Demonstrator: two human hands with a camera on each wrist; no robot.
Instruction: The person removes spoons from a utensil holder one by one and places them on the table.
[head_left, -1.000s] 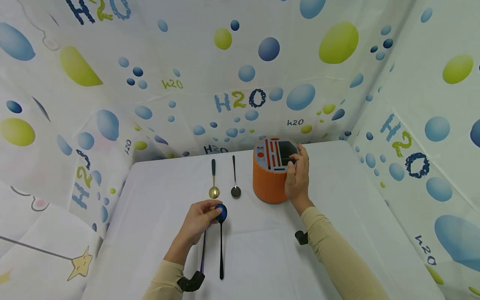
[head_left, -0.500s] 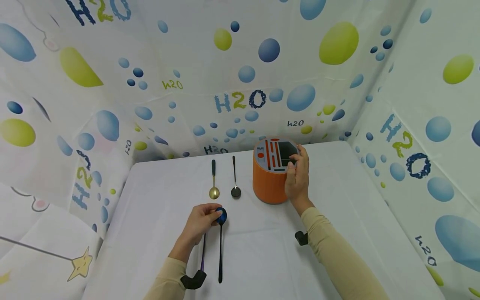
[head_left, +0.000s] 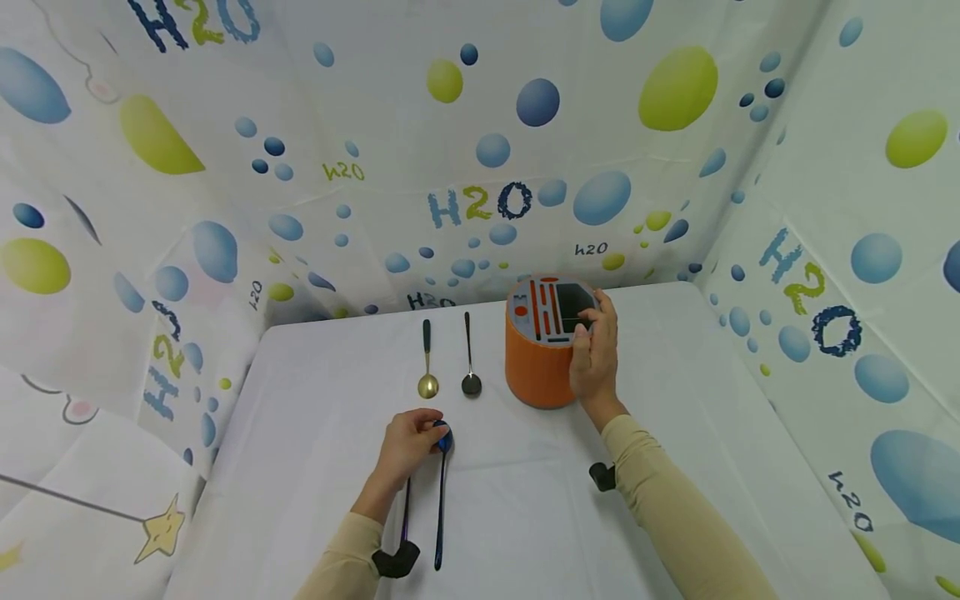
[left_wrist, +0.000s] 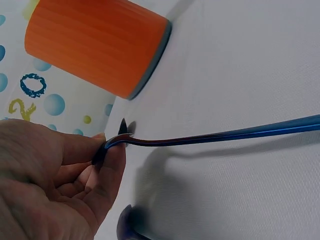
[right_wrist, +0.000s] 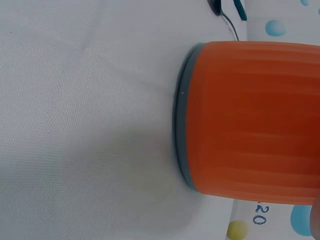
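Observation:
My left hand [head_left: 405, 447] pinches the bowl of a long-handled blue spoon [head_left: 441, 504] between thumb and fingers. In the left wrist view the spoon's blue handle [left_wrist: 210, 138] runs level to the right above its shadow, raised off the cloth. Beneath my left wrist lies another spoon, its thin dark purple handle [head_left: 407, 508] partly covered by the arm; its bowl [left_wrist: 124, 221] shows at the bottom of the left wrist view. My right hand [head_left: 597, 354] grips the right rim of an orange cutlery holder [head_left: 542, 371] with a grey slotted top. That holder stands upright.
A gold spoon with a dark green handle [head_left: 427, 337] and a dark metal spoon [head_left: 471, 383] lie side by side left of the holder, handles pointing away. White cloth [head_left: 525, 517] covers the table. Patterned curtains [head_left: 405, 167] enclose the back and sides.
My left hand has shifted slightly right and toward me with the blue spoon, whose bowl now shows narrower and whose handle leans a little. The right hand and holder have stayed put.

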